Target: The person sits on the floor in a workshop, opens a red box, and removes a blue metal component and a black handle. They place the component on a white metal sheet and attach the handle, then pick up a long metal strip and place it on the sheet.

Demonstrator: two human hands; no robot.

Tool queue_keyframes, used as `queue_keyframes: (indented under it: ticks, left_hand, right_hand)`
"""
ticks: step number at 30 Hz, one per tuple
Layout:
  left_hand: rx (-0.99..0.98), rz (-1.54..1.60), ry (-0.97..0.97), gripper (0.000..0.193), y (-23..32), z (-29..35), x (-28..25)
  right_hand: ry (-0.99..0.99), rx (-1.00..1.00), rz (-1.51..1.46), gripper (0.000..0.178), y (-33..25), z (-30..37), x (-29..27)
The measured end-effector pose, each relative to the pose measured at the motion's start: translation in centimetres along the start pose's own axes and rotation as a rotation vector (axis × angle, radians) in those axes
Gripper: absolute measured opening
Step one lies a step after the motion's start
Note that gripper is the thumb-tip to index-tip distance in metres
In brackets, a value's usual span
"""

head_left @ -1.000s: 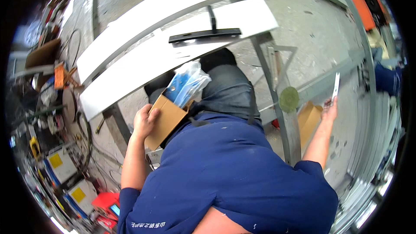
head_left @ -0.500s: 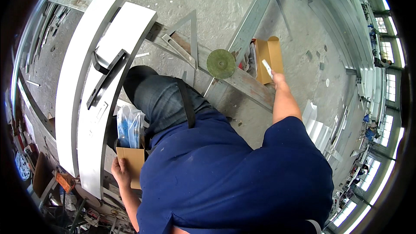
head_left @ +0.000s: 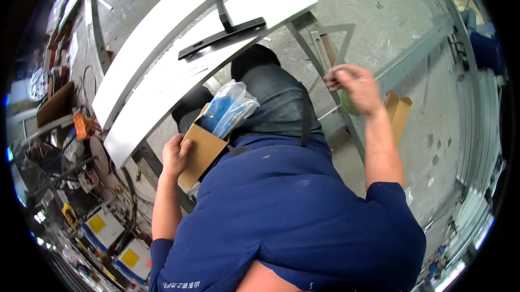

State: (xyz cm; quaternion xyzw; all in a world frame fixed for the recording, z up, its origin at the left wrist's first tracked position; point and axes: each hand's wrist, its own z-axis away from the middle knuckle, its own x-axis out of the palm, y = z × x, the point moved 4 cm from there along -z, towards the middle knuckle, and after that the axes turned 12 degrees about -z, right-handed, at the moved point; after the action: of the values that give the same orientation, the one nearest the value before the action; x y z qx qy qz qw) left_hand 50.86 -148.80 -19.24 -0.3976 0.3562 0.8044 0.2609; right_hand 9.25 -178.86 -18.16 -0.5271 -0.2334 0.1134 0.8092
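My left hand [head_left: 177, 155] grips the side of an open cardboard box [head_left: 203, 155] at my lap. Out of the box's top sticks a clear plastic bag [head_left: 236, 107] with something blue inside. My right hand [head_left: 360, 89] is raised over the metal frame, smeared by motion, its fingers seemingly curled; I cannot make out anything in them. Partly behind that hand lies a green round disc [head_left: 349, 106]. Beyond the wrist, another open cardboard box [head_left: 400, 117] is partly covered by my forearm.
Two long curved white panels [head_left: 146, 105] lie ahead to the left. On the nearer one rests a black metal bar with an upright arm [head_left: 223, 36]. Grey steel beams [head_left: 414, 51] cross at the right. Tools and machines crowd the lower left. Someone in blue [head_left: 486, 51] is at the far right.
My view has swung, shifting the panels rightward. My right hand has moved away from the box on the right, back over the disc. The white object it held no longer shows. My left hand keeps its box.
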Motion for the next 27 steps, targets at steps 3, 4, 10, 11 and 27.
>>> queue_keyframes:
  ticks: [3,4,10,11,27]
  left_hand:
    - [-0.016,-0.031,0.026,0.033,0.0,0.6,-0.1]
    - [-0.041,-0.027,0.018,0.034,-0.2,0.7,0.0]
    - [-0.046,-0.073,0.043,0.036,0.9,2.2,-0.9]
    - [-0.046,-0.086,0.029,0.036,1.0,2.2,-0.9]
    - [-0.016,-0.140,-0.013,0.046,1.3,1.4,-1.2]
  right_hand:
    - [-0.312,0.125,0.039,0.024,2.4,-3.3,10.7]
    - [-0.346,0.162,0.024,0.023,3.9,-4.3,13.1]
    - [-0.438,0.441,0.110,0.022,5.9,-5.2,18.6]
    - [-0.444,0.481,0.098,0.022,5.9,-5.1,18.4]
    - [-0.560,0.240,0.574,0.025,9.2,-3.4,17.4]
